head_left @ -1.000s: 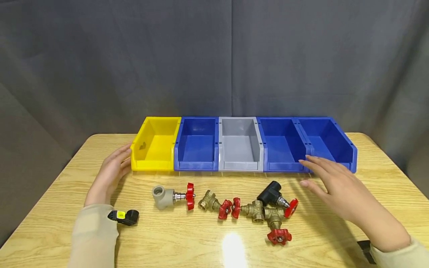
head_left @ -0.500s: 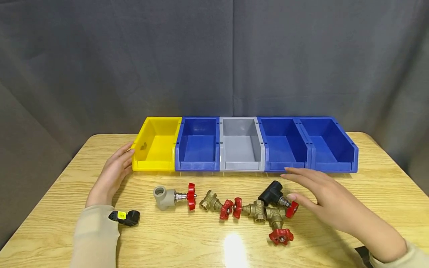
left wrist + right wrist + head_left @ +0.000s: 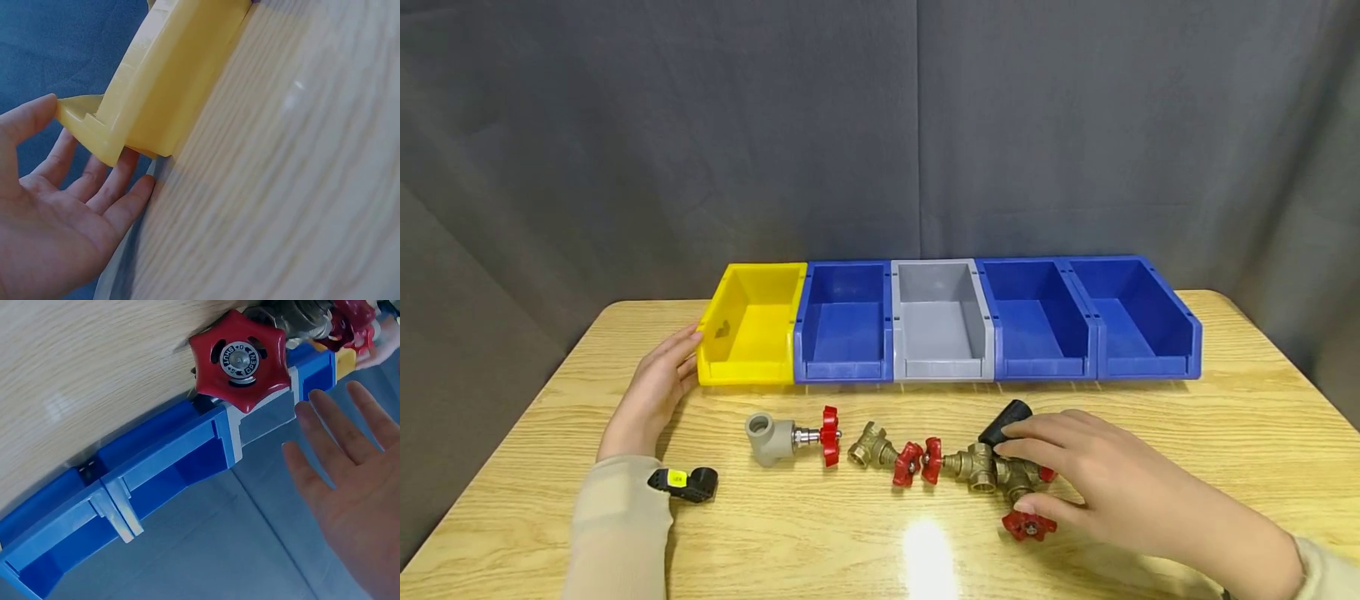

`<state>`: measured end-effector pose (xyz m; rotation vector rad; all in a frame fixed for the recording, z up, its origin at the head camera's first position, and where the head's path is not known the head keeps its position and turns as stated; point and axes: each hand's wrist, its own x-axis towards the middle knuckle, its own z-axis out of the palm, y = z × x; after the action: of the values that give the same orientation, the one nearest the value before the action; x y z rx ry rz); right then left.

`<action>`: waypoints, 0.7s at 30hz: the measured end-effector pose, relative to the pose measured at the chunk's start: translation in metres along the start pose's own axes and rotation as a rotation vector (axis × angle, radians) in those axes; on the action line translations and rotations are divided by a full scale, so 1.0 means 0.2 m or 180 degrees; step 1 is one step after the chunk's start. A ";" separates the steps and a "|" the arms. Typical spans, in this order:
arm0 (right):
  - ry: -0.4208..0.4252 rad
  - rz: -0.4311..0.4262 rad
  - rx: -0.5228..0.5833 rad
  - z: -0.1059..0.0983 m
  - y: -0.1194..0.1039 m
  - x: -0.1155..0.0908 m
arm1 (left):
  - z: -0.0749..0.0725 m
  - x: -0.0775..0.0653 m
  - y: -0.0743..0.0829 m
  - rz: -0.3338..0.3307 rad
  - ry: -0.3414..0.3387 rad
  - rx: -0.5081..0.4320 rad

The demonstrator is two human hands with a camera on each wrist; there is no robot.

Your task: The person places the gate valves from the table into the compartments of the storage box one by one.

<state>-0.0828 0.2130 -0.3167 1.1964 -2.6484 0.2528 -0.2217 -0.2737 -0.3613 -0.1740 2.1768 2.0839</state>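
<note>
My left hand (image 3: 651,396) touches the left side of a yellow bin (image 3: 745,372); in the left wrist view the thumb meets a corner of its rim and the other fingers lie loosely by the wall. Over the right-hand cluster of valves hovers my right hand (image 3: 1097,467), fingers extended and thumb apart. Beneath it are a black valve (image 3: 1006,419), partly covered, and a brass valve (image 3: 1017,479) with a red handwheel (image 3: 1030,525). Against these lies another brass valve (image 3: 980,468). The right wrist view shows the palm beside a red handwheel (image 3: 269,356), holding nothing.
Right of the yellow bin stand a blue bin (image 3: 842,371), a grey bin (image 3: 943,368) and two more blue bins, side by side. A grey plastic valve (image 3: 771,440) and a brass valve (image 3: 871,447) lie on the wooden table (image 3: 812,533). A dark curtain (image 3: 775,142) hangs behind.
My right hand has moved left and toward the front, from beside the rightmost bins to over the valve cluster. The left hand has stayed at the yellow bin. The valves look unmoved.
</note>
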 end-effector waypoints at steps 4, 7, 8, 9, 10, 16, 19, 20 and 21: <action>-0.0078 -0.0124 -0.0179 0.02 0.00 -0.01 | 0.00 0.01 0.00 -0.0018 -0.0005 0.0010; -0.0143 -0.0198 -0.0265 0.05 -0.01 -0.02 | 0.01 0.01 0.00 -0.0020 -0.0030 0.0001; -0.0182 -0.0208 -0.0286 0.05 -0.01 -0.02 | 0.01 0.01 0.00 -0.0010 -0.0040 0.0003; -0.0235 -0.0205 -0.0308 0.06 -0.01 -0.02 | 0.01 0.01 0.00 0.0013 -0.0049 -0.0005; -0.0292 -0.0195 -0.0312 0.06 -0.01 -0.02 | 0.01 0.01 0.00 0.0032 -0.0044 -0.0008; -0.0714 -0.0043 -0.0341 0.09 -0.03 -0.01 | 0.02 0.00 0.01 0.0108 0.0117 0.0021; -0.0803 -0.0019 -0.0354 0.11 -0.04 0.00 | 0.02 0.00 0.02 0.0140 0.0124 0.0121; -0.0790 -0.0029 -0.0358 0.11 -0.04 0.00 | 0.02 0.00 0.02 0.0151 0.0115 0.0158; -0.0762 -0.0045 -0.0362 0.12 -0.04 0.00 | 0.02 0.00 0.01 0.0164 0.0101 0.0187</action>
<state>-0.0798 0.2007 -0.3383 1.2796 -2.8095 -0.0468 -0.2214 -0.2691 -0.3588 -0.1480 2.2815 2.0545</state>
